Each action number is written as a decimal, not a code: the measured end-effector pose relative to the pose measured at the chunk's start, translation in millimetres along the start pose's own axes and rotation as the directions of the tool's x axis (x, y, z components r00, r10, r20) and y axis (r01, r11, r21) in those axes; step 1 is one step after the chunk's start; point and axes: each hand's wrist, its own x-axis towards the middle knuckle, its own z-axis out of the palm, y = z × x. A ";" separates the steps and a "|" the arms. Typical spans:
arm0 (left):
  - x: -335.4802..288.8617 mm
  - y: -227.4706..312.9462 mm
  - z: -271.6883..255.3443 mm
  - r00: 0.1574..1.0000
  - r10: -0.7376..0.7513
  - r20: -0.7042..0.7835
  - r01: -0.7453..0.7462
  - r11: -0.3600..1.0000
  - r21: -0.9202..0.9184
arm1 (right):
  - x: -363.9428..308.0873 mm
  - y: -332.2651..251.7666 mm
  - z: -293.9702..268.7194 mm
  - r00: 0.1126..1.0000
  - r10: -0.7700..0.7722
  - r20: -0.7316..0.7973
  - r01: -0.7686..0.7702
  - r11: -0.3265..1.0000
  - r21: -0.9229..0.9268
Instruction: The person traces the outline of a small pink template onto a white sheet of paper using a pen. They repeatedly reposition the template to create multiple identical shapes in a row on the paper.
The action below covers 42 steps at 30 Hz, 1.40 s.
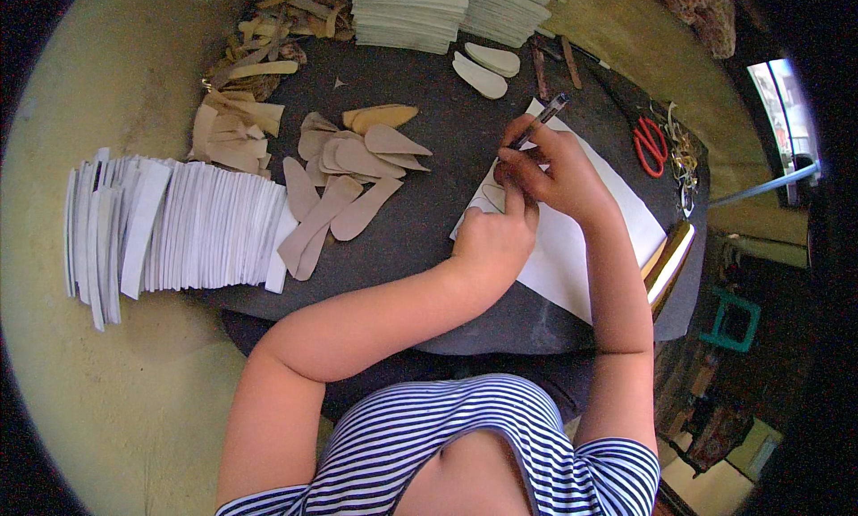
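In my right hand [563, 172] a dark-capped clear pen [545, 116] is gripped, slanting up to the right. Its tip is hidden behind my fingers. A large white sheet [561, 261] lies under both hands on the dark grey tabletop [429, 284]. Pressed on the sheet's left part is my left hand [492, 239], index finger stretched toward the pen and other fingers partly curled. Beside those fingers, rounded outlines [487, 197] show at the sheet's left edge; whether a thin flat piece lies under the fingertips is hidden.
Beige teardrop-shaped pieces [357, 154] lie left of the sheet. A long row of white strips [214, 217] stands farther left. Stacked white pieces [411, 16], two loose white ovals [483, 74] and tan scraps [241, 127] are farther back. Red-handled scissors [650, 147] rest at right.
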 end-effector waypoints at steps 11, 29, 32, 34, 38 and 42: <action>-0.9 -0.6 -1.9 1.000 -0.012 0.023 0.012 1.000 -0.005 | -0.8 3.1 1.1 0.999 -0.044 -0.029 0.047 0.993 0.112; 2.9 -0.7 -1.0 0.999 -0.013 -0.034 0.010 0.998 -0.064 | -0.6 17.3 2.2 0.983 -0.165 -0.084 0.169 0.985 0.046; 3.5 -3.8 -3.1 1.000 0.016 -0.006 -0.016 0.997 -0.073 | -1.9 18.8 2.1 0.986 -0.140 -0.094 0.145 0.988 0.050; 4.3 -3.0 -2.3 1.000 0.009 -0.020 -0.011 0.998 -0.069 | -2.1 13.5 -0.4 0.994 -0.092 -0.054 0.094 0.995 0.033; 4.6 -3.0 -0.5 1.000 0.000 -0.020 -0.001 0.998 -0.065 | -1.4 3.0 -5.0 0.999 0.052 -0.013 -0.052 0.999 -0.004; 5.5 -0.4 0.4 0.998 0.017 -0.063 -0.021 0.997 -0.068 | -2.6 23.4 1.6 0.980 -0.172 -0.101 0.175 0.984 0.015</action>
